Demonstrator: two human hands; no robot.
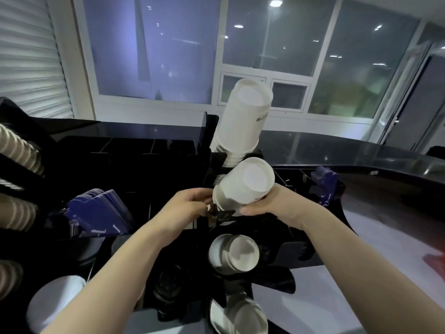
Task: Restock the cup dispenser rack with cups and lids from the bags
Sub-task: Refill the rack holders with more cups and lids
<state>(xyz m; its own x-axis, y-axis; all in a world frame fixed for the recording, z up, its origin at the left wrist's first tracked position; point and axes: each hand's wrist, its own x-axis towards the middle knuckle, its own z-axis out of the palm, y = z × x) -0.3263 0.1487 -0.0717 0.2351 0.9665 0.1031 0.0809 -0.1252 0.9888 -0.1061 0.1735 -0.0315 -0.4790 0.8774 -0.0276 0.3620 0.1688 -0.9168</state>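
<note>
I have a short stack of white cups upside down, bases toward me, and I am feeding it into a slot of the black dispenser rack that stands on the dark counter. My right hand wraps under and around the stack near its rim, bearing its weight and setting the tilt. My left hand is curled at the rim's other edge, fingertips pinching there beside a black tab of the rack; I judge it is steering the rim into the opening, though the exact contact is hidden.

Just behind, a taller stack of cups already leans out of the next slot up. Nearer me, two more slots show cup bases, so this column looks partly filled. Blue sleeves sit fanned in a compartment to the left, where they stay reachable beside the cups. Brown ribbed cups lie at the far left edge.

No bags or lids are plain to see from here.
</note>
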